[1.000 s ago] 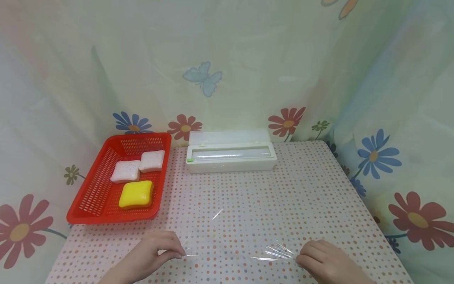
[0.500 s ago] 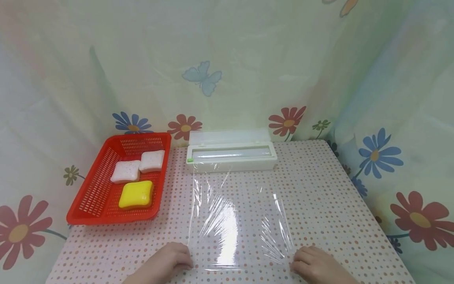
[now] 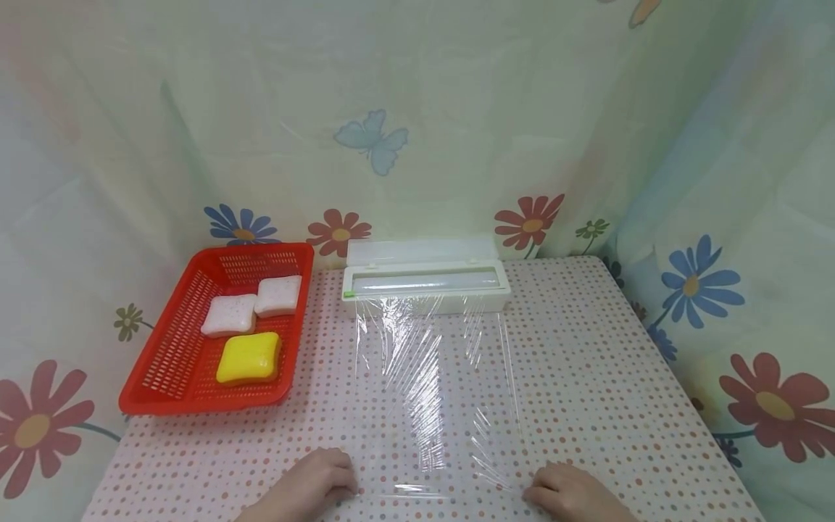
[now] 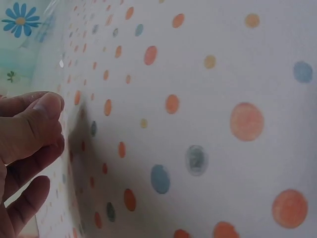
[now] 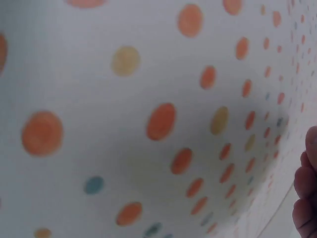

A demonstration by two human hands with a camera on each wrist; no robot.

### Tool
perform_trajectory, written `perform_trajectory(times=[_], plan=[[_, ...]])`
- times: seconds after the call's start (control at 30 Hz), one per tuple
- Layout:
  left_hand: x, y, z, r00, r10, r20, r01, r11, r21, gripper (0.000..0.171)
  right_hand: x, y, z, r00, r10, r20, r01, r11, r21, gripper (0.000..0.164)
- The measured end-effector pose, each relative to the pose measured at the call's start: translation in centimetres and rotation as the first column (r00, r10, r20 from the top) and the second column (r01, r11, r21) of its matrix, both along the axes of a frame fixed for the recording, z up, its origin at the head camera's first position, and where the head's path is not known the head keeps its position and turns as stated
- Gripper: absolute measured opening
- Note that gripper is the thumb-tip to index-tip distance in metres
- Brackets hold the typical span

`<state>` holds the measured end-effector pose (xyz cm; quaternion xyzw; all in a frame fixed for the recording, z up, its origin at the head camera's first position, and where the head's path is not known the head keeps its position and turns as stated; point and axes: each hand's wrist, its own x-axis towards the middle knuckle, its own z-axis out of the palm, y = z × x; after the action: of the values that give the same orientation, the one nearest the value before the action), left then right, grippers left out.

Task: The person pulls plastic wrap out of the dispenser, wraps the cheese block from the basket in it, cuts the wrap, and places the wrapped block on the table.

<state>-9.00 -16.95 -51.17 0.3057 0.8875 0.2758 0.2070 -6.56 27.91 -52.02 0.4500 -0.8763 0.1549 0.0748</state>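
A sheet of clear cling film (image 3: 427,406) stretches from the white dispenser box (image 3: 424,301) at the table's back toward the front edge. The box's lid stands up, and a film roll (image 3: 424,281) lies inside. My left hand (image 3: 316,482) pinches the film's near left corner. Thumb and forefinger meet there in the left wrist view, while the other fingers curl loosely. At the near right corner, my right hand (image 3: 570,493) pinches the film with curled fingers. Only the right fingertips (image 5: 304,183) show at the edge of the right wrist view.
Left of the film stands a red plastic basket (image 3: 296,362). It holds two white soap bars (image 3: 230,315) and one yellow soap bar (image 3: 249,358). The table has a dotted cover (image 3: 574,355). A flowered curtain (image 3: 457,145) hangs behind and at both sides.
The film now spans back to the dispenser and shows shiny streaks along its length. My hands have lowered slightly toward the front edge, and the gap between them has narrowed.
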Motion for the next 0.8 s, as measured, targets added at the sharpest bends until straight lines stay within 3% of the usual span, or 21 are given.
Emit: perform_trajectory(times=[0.1, 0.23, 0.4, 0.5, 0.67, 0.8], plan=[[0.1, 0.0, -0.3, 1.000, 0.018, 0.002, -0.018, 1.000, -0.007, 0.014, 0.2, 0.0, -0.2, 0.997, -0.032, 0.075, 0.030, 0.999, 0.027, 0.034], [0.3, 0.1, -0.6, 1.000, 0.025, -0.014, -0.025, 1.000, -0.008, 0.015, 0.4, 0.0, -0.3, 0.976, -0.089, 0.200, 0.078, 0.995, 0.065, 0.038], [0.3, 0.2, -0.9, 0.999, 0.032, 0.009, -0.032, 0.999, -0.011, 0.014, 0.3, 0.1, -0.7, 0.990, -0.045, 0.133, 0.042, 0.999, 0.027, 0.031], [0.3, 0.1, -1.0, 1.000, 0.009, -0.030, -0.010, 1.000, -0.028, 0.014, 0.3, 0.2, -1.0, 0.996, -0.031, 0.088, 0.030, 0.999, 0.009, 0.031], [0.1, 0.1, -0.9, 0.998, -0.020, -0.064, 0.017, 0.999, -0.050, 0.013, -0.1, 0.2, -1.3, 0.992, -0.025, 0.128, 0.021, 0.999, 0.033, 0.032], [-0.1, 0.1, -1.0, 0.999, -0.007, -0.045, 0.005, 0.999, -0.051, 0.014, -0.5, 0.2, -1.5, 0.985, -0.011, 0.171, 0.006, 0.999, 0.034, 0.013]])
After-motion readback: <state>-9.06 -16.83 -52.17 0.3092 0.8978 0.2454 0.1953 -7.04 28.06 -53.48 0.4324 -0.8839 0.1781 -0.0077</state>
